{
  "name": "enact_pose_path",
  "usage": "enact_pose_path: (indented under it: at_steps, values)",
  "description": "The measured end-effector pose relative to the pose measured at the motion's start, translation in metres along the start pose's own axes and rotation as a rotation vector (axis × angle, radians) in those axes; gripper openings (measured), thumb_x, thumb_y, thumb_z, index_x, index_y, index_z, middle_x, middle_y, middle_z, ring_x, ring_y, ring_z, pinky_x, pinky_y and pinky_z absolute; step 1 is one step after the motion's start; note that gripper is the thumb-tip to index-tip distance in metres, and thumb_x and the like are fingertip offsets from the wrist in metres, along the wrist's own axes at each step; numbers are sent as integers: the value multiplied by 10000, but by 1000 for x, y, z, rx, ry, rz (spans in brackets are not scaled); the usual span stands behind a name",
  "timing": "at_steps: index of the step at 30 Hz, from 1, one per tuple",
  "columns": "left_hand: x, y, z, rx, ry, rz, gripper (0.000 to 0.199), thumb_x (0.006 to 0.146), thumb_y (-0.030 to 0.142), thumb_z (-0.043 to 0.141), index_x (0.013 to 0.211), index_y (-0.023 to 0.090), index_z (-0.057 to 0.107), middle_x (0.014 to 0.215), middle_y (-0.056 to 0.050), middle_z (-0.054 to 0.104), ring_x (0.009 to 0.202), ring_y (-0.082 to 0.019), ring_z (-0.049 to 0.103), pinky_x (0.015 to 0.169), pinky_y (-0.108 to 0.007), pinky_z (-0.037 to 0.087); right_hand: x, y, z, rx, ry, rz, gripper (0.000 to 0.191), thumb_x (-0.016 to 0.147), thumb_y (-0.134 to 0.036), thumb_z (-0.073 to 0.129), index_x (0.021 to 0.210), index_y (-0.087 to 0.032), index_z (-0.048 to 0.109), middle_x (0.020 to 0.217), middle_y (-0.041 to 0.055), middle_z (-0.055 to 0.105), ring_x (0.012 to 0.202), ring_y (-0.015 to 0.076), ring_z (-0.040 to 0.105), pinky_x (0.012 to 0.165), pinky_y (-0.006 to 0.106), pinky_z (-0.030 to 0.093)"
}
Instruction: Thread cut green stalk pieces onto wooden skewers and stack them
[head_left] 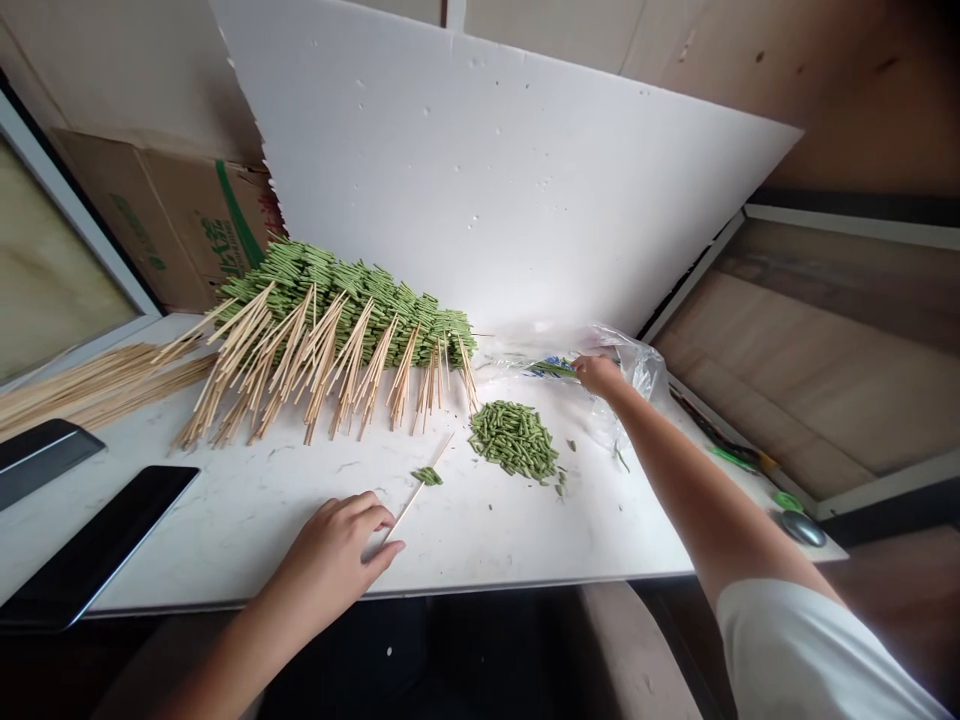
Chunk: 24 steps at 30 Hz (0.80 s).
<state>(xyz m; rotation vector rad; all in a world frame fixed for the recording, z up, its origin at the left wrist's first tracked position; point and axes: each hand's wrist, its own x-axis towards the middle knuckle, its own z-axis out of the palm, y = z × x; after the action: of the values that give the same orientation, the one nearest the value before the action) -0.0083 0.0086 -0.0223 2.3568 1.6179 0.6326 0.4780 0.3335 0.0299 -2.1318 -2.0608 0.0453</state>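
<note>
My left hand (349,545) rests at the table's front edge, thumb and curled fingers loosely around the lower end of a bamboo skewer (405,506). A few short green bean pieces (427,476) are threaded across that skewer. At the back right, my right hand (598,374) is closed on the ends of some long green beans (553,369) by a clear plastic bag (641,372); its fingertips are partly hidden. Between the hands lies a heap of cut bean pieces (514,440). Behind it to the left, many finished bean skewers (352,300) are stacked, their bare sticks pointing forward.
Loose bamboo sticks (97,385) lie at the far left, behind a black phone-like slab (105,540) and another dark device (45,455). A white foam board (510,170) stands along the back. A silvery rounded object (802,528) and green tape-like ring (787,502) sit at the right edge.
</note>
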Motion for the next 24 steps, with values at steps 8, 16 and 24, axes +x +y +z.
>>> enact_pose_path:
  at_steps: [8, 16, 24]
  values:
    - [-1, 2, 5, 93, 69, -69, 219, 966, 164, 579, 807, 230, 713, 827, -22, 706, 660, -171, 649, 605, -287, 410, 1, -7, 15, -63, 12, -4, 107, 963, -131, 700, 1006, -107, 795, 1116, 263, 763, 1350, 411, 496, 1108, 493, 383]
    - [2, -29, -18, 282, 106, -165, 201, 935, 181, 572, 775, 236, 680, 835, -24, 717, 676, -201, 667, 569, -294, 343, -24, -11, -24, 101, 198, -39, 243, 992, -219, 635, 1114, -109, 815, 1110, 187, 807, 1026, 302, 715, 959, 375, 514]
    - [3, -46, -43, 274, 111, -109, 215, 951, 237, 565, 838, 227, 747, 900, -60, 771, 793, -248, 717, 721, -332, 440, -147, -39, -76, 315, 698, -188, 353, 1042, -401, 575, 1155, -165, 813, 1109, 149, 777, 884, 258, 733, 848, 366, 604]
